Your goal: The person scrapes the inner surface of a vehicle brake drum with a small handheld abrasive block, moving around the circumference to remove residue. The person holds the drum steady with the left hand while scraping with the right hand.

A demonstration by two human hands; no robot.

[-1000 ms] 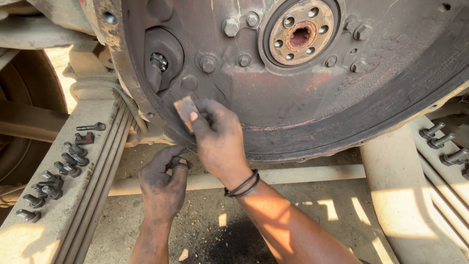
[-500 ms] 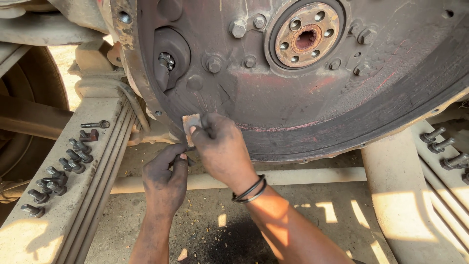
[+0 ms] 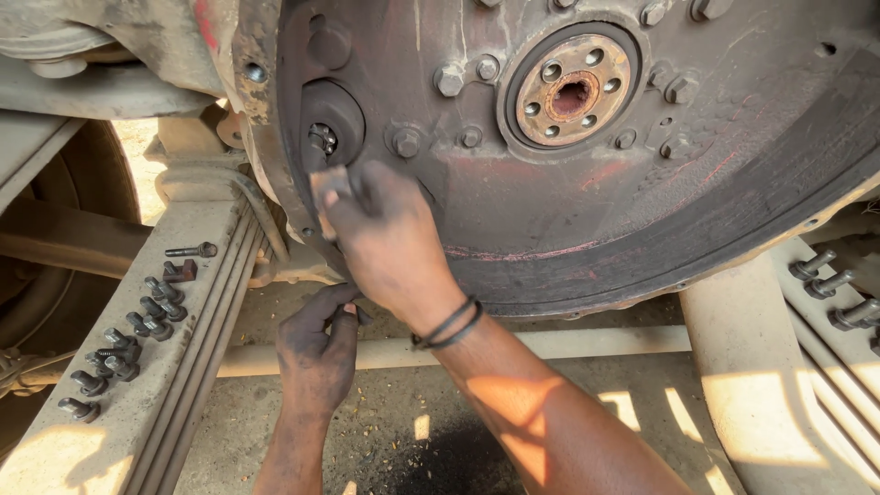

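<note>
A large rusty round housing with a bolted centre hub fills the upper view. My right hand presses a small flat piece of sandpaper against the housing's left face, just below a dark round opening. A black band circles that wrist. My left hand is lower, under the housing's bottom rim, its fingers curled around a small dark part that I cannot make out.
Several loose bolts lie in a row on the frame rail at the left. More bolts rest on the right rail. A pale crossbar runs beneath the housing, over dirt ground.
My right hand has slid the sandpaper up and left along the housing face toward the dark opening. My left hand has stayed below the rim. The view has moved closer.
</note>
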